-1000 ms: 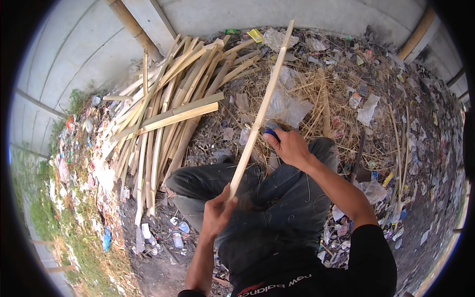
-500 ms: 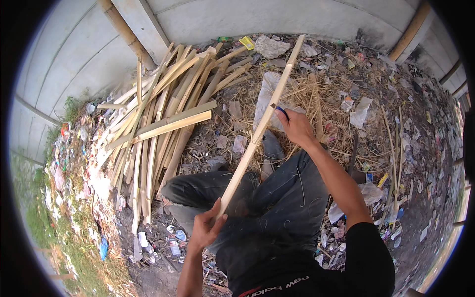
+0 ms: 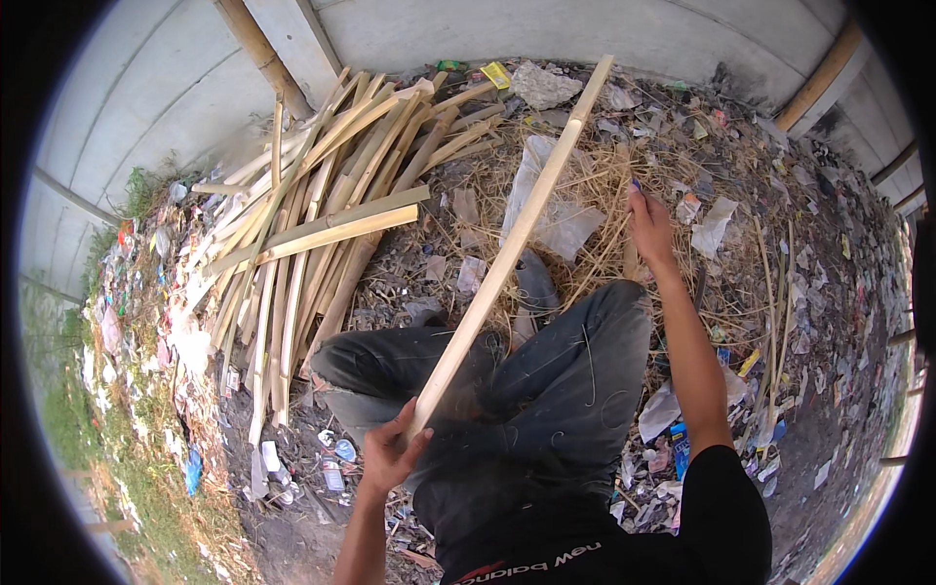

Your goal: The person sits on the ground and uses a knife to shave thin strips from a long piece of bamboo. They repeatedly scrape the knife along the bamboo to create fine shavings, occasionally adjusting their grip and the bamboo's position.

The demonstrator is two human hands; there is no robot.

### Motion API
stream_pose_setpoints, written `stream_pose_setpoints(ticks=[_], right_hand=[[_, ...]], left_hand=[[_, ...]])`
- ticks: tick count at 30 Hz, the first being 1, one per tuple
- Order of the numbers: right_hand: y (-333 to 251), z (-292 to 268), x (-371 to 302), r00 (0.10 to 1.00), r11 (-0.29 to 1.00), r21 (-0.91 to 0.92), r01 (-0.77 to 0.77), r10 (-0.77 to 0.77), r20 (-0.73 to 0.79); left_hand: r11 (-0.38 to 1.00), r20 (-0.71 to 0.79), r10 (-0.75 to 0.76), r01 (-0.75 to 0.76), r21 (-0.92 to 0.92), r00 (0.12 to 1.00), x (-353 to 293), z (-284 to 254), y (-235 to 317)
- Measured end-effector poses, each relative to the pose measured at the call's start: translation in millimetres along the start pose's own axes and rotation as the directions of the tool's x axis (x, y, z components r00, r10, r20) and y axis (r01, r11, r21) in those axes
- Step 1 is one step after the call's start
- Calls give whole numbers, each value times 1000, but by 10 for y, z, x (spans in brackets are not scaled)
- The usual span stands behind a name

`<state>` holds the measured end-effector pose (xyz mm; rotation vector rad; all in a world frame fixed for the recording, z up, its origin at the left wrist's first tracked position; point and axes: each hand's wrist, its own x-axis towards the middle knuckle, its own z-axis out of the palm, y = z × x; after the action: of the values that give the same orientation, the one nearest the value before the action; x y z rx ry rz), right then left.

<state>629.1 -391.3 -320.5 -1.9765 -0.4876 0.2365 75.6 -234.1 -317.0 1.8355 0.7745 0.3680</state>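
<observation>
My right hand has moved away from the stick, fingers closed on something blue; this stroke seems done. My left hand grips its near end over my legs.

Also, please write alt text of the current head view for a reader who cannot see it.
A person's left hand holds the near end of a long pale strip above crossed legs, while the right hand, apart from it, grips a small, mostly hidden blue object. A pile of similar strips lies to the left on littered ground, before a pale wall.
</observation>
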Motion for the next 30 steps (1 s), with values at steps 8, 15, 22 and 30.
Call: stream_pose_setpoints(ticks=[8, 15, 22, 30], right_hand=[[-759, 670, -863, 934, 977, 90, 192, -210, 290], [-1127, 1046, -1779, 723, 877, -93, 471, -323, 610], [-1056, 1275, -2351, 623, 828, -85, 555, -345, 702], [-891, 1234, -1433, 851, 825, -328, 460, -304, 429]], left_hand=[[985, -81, -155, 160, 69, 985, 312, 223, 445], [971, -70, -231, 226, -76, 970, 449, 477, 526], [984, -134, -147, 132, -116, 980, 581, 581, 568], [988, -108, -152, 148, -43, 982, 462, 540, 518]])
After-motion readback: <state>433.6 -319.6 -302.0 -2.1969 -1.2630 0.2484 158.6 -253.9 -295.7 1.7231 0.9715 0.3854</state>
